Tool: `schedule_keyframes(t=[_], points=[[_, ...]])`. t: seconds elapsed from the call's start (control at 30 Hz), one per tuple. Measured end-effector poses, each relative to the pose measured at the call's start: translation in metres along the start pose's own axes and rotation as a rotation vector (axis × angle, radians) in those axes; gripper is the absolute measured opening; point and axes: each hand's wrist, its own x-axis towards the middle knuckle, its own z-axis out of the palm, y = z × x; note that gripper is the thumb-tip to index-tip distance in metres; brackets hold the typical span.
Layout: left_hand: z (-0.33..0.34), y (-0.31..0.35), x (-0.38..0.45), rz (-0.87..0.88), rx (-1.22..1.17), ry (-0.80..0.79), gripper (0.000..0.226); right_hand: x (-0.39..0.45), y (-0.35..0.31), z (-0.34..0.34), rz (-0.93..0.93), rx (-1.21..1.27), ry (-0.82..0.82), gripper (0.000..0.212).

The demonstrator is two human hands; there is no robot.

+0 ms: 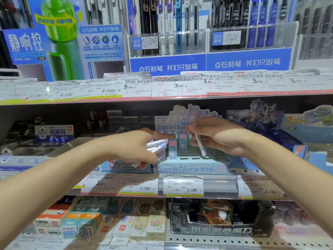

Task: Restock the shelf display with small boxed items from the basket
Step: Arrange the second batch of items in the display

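A pale blue cartoon-character display tray (187, 168) stands on the middle shelf with two small pink-and-blue boxes (177, 146) upright in its slots. My left hand (133, 147) grips a stack of several small white boxes (157, 146) just left of the tray, its forefinger reaching toward the standing boxes. My right hand (216, 136) pinches one thin white box (201, 146), held tilted over the tray's open slots. The basket is out of view.
Price tags line the shelf edge (182, 186) below the tray. Other boxed displays stand left (54, 132) and right (255, 121) of it. Pen racks (167, 42) fill the upper shelf; eraser and sharpener boxes (221, 219) fill the lower one.
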Motion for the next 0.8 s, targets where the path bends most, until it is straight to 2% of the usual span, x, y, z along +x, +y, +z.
schedule_keyframes(t=[0.07, 0.13, 0.2, 0.33, 0.4, 0.5, 0.8], points=[[0.000, 0.001, -0.001, 0.002, -0.014, 0.002, 0.066, 0.006, 0.002, 0.001, -0.078, -0.196, 0.103, 0.008], [0.001, 0.003, -0.003, -0.007, -0.025, 0.020, 0.065, 0.012, 0.003, 0.000, -0.141, -0.322, 0.174, 0.013], [0.002, 0.004, -0.004, -0.006, -0.023, 0.032, 0.067, 0.015, 0.004, 0.001, -0.181, -0.357, 0.222, 0.016], [0.002, 0.003, -0.003, -0.010, -0.029, 0.034, 0.065, 0.020, 0.008, 0.005, -0.327, -0.467, 0.350, 0.010], [0.001, 0.003, -0.002, -0.006, -0.029, 0.030, 0.064, 0.021, 0.009, 0.009, -0.380, -0.458, 0.347, 0.007], [0.001, 0.003, -0.002, -0.010, -0.010, 0.022, 0.065, 0.023, 0.012, 0.011, -0.413, -0.521, 0.324, 0.017], [0.000, 0.003, -0.002, -0.026, 0.000, 0.011, 0.064, 0.020, 0.011, 0.018, -0.384, -0.645, 0.199, 0.030]])
